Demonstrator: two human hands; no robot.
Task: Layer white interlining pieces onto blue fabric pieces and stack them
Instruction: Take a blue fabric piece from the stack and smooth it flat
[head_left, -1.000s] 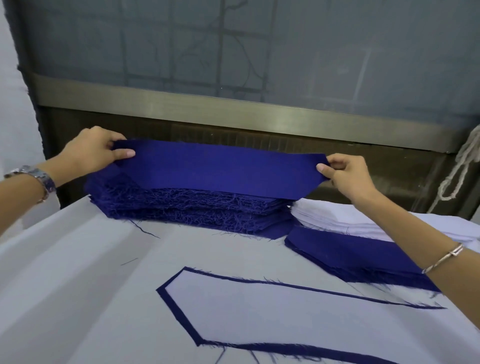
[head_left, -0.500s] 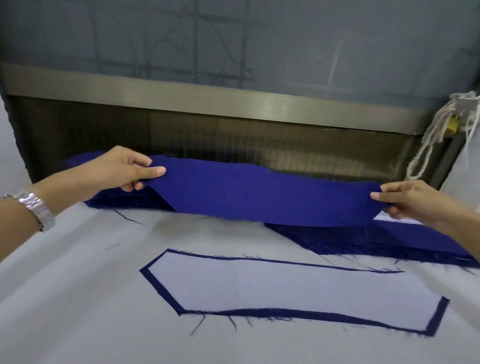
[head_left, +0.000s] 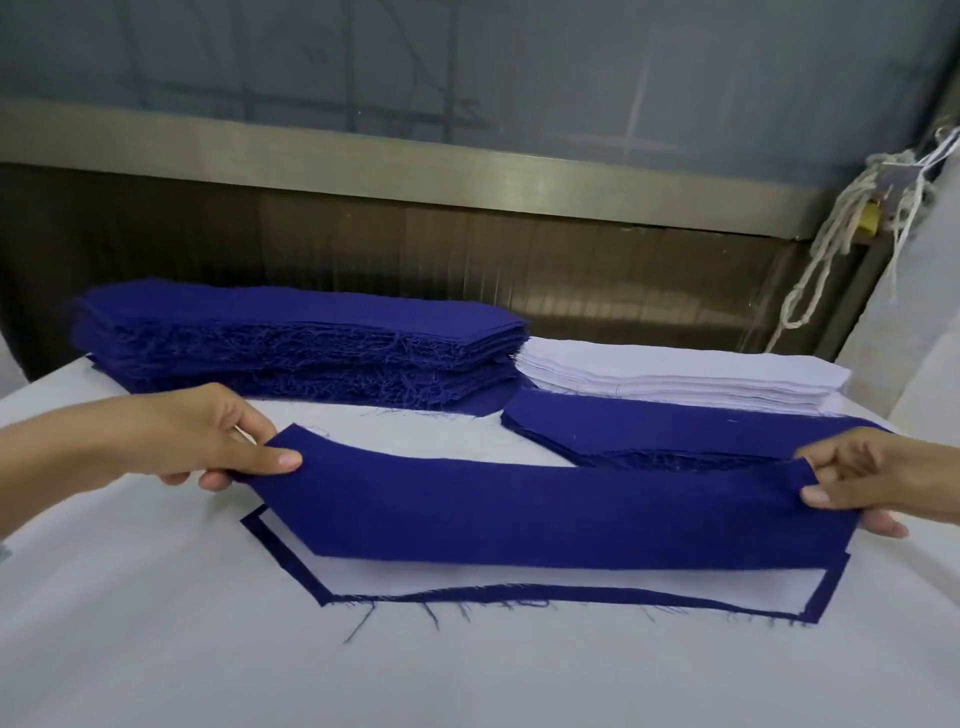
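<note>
Left hand (head_left: 208, 441) pinches the left tip of a blue piece (head_left: 545, 514), thumb on top, fingers curled under. The piece hangs stretched low over a finished pair on the table (head_left: 156, 623): white interlining (head_left: 395, 582) on blue. Right hand (head_left: 878, 480) pinches the other end the same way. Looks like the stacking step to me. Next it needs lowering with the edges matched. The held piece hides most of the pair, so I can't tell if they're touching.
</note>
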